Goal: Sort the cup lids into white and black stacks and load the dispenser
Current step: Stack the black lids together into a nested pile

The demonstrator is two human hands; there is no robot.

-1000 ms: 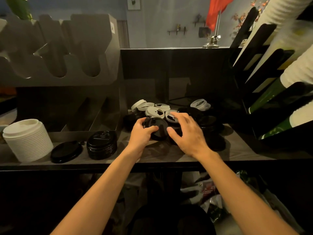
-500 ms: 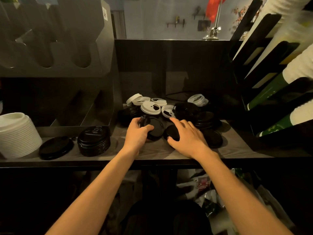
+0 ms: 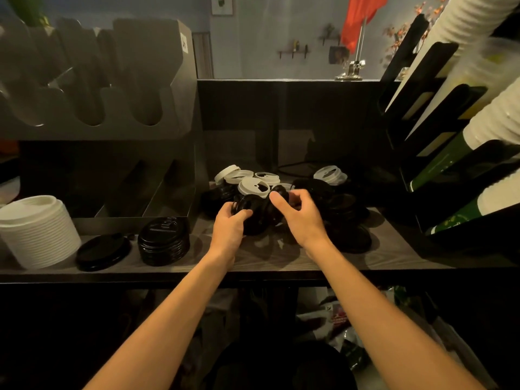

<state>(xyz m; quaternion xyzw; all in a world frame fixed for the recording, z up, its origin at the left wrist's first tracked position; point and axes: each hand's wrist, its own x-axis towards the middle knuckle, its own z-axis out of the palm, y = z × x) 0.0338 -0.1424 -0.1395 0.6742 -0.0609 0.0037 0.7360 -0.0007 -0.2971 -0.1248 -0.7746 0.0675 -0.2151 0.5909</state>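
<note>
A mixed heap of white lids (image 3: 253, 185) and black lids (image 3: 342, 205) lies mid-counter. My left hand (image 3: 228, 228) grips a small stack of black lids (image 3: 251, 213) at the heap's front. My right hand (image 3: 301, 213) pinches another black lid (image 3: 280, 192), lifted against that stack. On the left stand a tall white lid stack (image 3: 38, 230), a single flat black lid (image 3: 102, 250) and a short black lid stack (image 3: 164, 240). The grey lid dispenser (image 3: 95, 80) rises behind them.
A black rack holding sleeves of white and green cups (image 3: 461, 153) leans along the right side. A dark back panel (image 3: 281, 108) closes off the counter behind the heap. The counter's front edge (image 3: 253, 273) runs below my wrists, with bags and clutter beneath.
My right hand has risen from flat on the heap and now pinches a black lid beside the stack in my left hand. The left hand stays on its black lids.
</note>
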